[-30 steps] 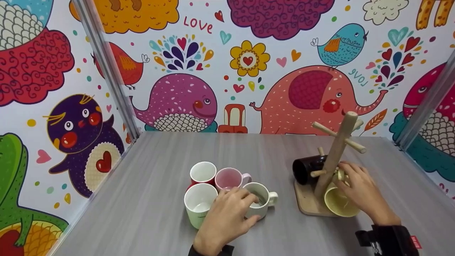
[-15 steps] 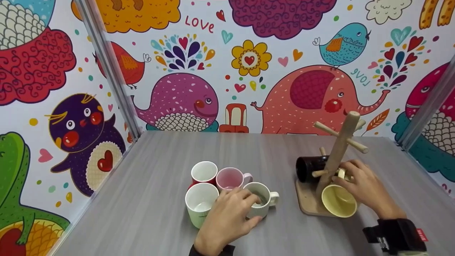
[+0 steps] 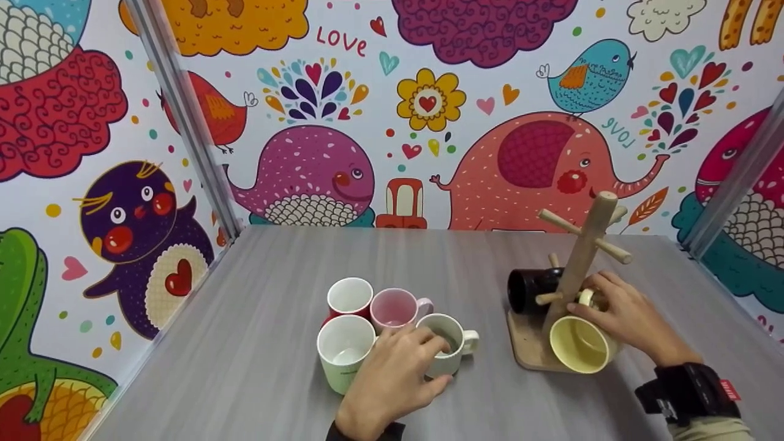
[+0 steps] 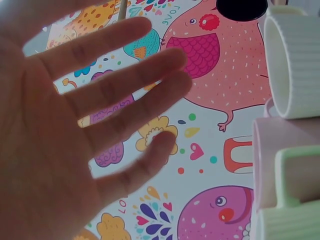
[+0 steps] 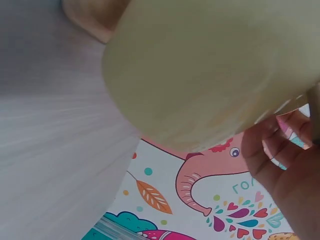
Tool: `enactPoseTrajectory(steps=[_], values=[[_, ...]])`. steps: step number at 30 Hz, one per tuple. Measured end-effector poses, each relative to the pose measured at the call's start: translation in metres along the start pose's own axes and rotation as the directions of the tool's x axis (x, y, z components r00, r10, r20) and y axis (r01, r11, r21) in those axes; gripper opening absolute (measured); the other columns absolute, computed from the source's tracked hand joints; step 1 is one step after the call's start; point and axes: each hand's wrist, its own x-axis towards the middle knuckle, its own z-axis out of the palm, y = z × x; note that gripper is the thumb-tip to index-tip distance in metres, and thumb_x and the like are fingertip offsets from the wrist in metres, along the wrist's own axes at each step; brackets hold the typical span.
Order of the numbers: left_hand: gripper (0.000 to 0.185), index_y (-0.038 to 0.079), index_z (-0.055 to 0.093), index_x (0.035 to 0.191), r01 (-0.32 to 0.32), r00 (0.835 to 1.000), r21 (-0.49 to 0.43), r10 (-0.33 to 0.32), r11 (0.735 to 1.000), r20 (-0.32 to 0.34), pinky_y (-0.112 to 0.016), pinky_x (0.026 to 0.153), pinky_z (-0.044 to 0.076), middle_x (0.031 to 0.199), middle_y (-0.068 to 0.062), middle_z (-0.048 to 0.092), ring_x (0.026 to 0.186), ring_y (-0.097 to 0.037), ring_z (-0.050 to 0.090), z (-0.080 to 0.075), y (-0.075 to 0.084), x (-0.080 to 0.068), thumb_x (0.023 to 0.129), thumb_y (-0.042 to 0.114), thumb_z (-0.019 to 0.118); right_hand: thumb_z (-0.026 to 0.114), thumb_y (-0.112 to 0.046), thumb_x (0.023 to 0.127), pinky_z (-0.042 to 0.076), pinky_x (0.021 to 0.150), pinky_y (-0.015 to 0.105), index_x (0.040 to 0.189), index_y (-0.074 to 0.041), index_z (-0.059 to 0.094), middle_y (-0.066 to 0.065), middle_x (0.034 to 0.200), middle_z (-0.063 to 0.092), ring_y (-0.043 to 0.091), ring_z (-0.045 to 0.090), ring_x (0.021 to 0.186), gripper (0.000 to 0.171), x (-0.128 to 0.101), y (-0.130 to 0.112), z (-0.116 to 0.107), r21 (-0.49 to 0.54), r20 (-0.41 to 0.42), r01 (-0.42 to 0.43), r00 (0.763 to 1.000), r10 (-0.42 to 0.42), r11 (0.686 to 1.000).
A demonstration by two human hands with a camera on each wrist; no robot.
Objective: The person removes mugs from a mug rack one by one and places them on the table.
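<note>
The right hand [image 3: 618, 318] grips the yellow mug [image 3: 579, 344] by its handle side, fingers curled around it, holding it tilted with its mouth facing the camera, close against the post of the wooden mug tree [image 3: 576, 275], above the tree's base. A black mug [image 3: 530, 289] lies on its side behind the post. The left hand [image 3: 392, 373] rests with relaxed, spread fingers on the rim of the grey-white mug [image 3: 450, 349], which stands on the grey table [image 3: 245, 343] touching a pink mug [image 3: 395, 307], a red mug [image 3: 349, 297] and a pale green mug [image 3: 344, 352].
</note>
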Motion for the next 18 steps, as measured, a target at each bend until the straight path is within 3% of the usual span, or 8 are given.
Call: enactPoseTrajectory(steps=[11, 18], values=[[0.026, 0.02, 0.063, 0.087, 0.007, 1.0, 0.015, -0.007, 1.0, -0.01, -0.031, 0.077, 0.043, 0.081, 0.01, 0.056, 0.081, -0.01, 0.056, 0.0004, -0.0015, -0.0005, 0.069, 0.037, 0.074, 0.074, -0.033, 0.074, 0.04, 0.054, 0.031, 0.088, -0.012, 0.056, 0.0, 0.077, 0.056, 0.016, 0.05, 0.068, 0.031, 0.0029, 0.0025, -0.0029, 0.004, 0.038, -0.004, 0.999, 0.004, 1.0], [0.026, 0.021, 0.063, 0.086, 0.0, 0.999, 0.032, 0.001, 0.999, -0.033, -0.031, 0.075, 0.042, 0.08, 0.01, 0.054, 0.081, -0.009, 0.056, 0.0014, -0.0028, -0.0021, 0.068, 0.037, 0.073, 0.072, -0.038, 0.074, 0.041, 0.055, 0.033, 0.088, -0.013, 0.055, 0.002, 0.079, 0.059, 0.019, 0.053, 0.07, 0.034, 0.0051, 0.004, -0.0044, -0.014, 0.09, -0.029, 0.995, 0.03, 0.999]])
